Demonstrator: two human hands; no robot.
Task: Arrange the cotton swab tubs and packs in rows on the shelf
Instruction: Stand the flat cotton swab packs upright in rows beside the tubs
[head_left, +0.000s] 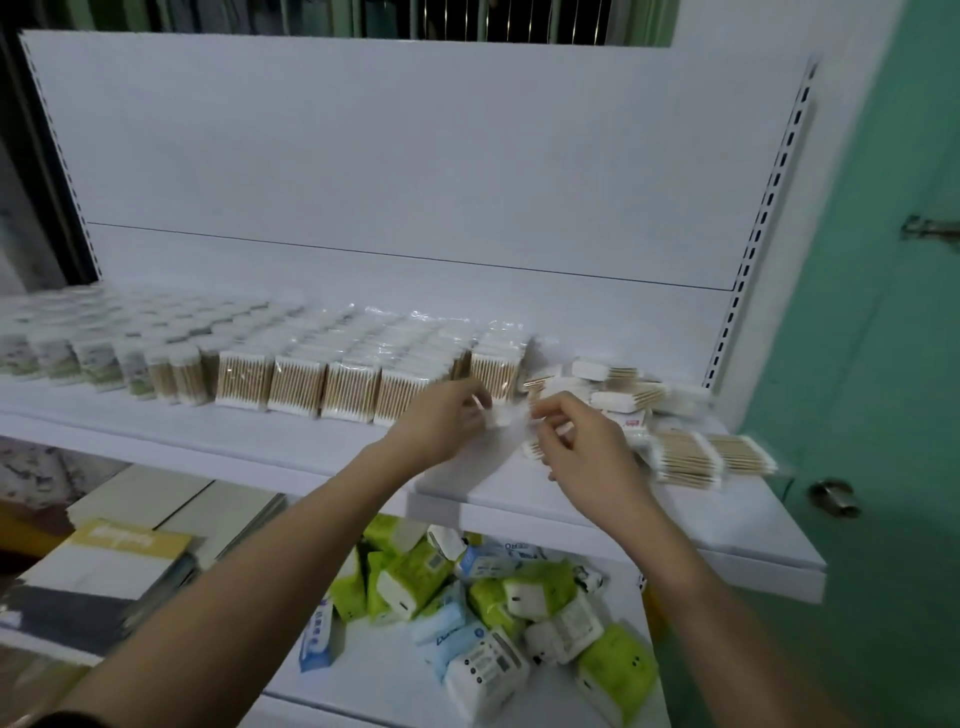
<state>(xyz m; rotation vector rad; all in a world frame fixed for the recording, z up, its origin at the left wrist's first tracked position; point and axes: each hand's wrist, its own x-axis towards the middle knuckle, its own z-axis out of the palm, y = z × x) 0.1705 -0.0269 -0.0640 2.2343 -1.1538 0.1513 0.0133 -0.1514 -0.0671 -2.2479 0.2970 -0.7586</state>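
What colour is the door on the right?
Mint green painted door, seen in the head view.

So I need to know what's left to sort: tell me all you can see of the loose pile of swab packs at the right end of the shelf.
The loose pile is clear-wrapped flat packs of wooden-stemmed swabs with white tips. They lie flat and askew, overlapping, not upright like the rows to their left. They rest on the white shelf, reaching its front right edge. The right hand is over the pile's left side; the left hand is beside it. Both pinch something small, white and blurred.
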